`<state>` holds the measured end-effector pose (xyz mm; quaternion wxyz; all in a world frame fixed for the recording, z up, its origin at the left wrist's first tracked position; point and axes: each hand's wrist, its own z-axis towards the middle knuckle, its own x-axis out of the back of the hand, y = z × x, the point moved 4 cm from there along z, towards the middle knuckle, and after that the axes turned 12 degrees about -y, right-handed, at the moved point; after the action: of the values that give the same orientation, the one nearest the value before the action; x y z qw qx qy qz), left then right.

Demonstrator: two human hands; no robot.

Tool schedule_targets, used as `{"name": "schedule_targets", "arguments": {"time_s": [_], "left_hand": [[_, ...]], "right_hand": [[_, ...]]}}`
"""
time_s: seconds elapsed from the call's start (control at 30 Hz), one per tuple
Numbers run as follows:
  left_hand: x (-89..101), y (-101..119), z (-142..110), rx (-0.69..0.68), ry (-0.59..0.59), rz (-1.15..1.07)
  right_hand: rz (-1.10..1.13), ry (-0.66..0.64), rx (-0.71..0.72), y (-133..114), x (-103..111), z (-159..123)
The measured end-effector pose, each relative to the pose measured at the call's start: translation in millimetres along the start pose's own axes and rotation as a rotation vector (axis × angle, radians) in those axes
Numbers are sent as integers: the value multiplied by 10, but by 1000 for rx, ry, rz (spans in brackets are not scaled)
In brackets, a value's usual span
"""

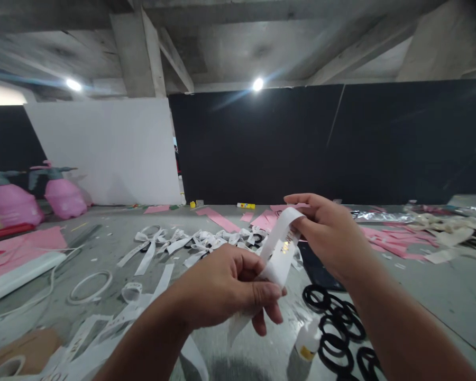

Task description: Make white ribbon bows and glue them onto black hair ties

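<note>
The far edge of the grey table point(412, 280) runs along the foot of a black panel point(262, 143), well beyond both hands. The white ribbon point(275, 254) is raised above the table's middle, between the hands. Nearer the wearer, a small white bottle point(307, 341) stands beside the black elastic rings point(316, 286); white ribbon bows point(222, 241) lie beyond the left hand point(230, 286). The ribbon's long axis slants from lower left to upper right, its top curving over toward the right hand point(329, 233). The left thumb and fingers are clamped on its lower part; the right ones pinch its upper bend.
</note>
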<state>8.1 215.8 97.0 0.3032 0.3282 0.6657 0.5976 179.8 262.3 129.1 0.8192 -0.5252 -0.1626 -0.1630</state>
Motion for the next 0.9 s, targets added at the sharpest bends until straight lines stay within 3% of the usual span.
{"name": "schedule_targets", "arguments": {"time_s": [0.13, 0.3, 0.4, 0.5, 0.57, 0.7, 0.9], "left_hand": [[48, 20, -72, -30, -24, -13], [118, 85, -112, -153, 92, -46], [116, 117, -108, -229, 179, -65], [63, 152, -116, -263, 191, -34], [11, 184, -133, -281, 153, -11], [-54, 232, -175, -297, 97, -19], [33, 247, -185, -422, 206, -91]], "right_hand": [[-315, 31, -19, 142, 106, 97], [-534, -94, 25, 174, 65, 76], [-400, -182, 248, -41, 9, -78], [-205, -369, 444, -292, -97, -282], [-165, -428, 468, -393, -172, -363], [-71, -412, 492, -464, -289, -352], [-6, -421, 395, -380, -382, -252]]}}
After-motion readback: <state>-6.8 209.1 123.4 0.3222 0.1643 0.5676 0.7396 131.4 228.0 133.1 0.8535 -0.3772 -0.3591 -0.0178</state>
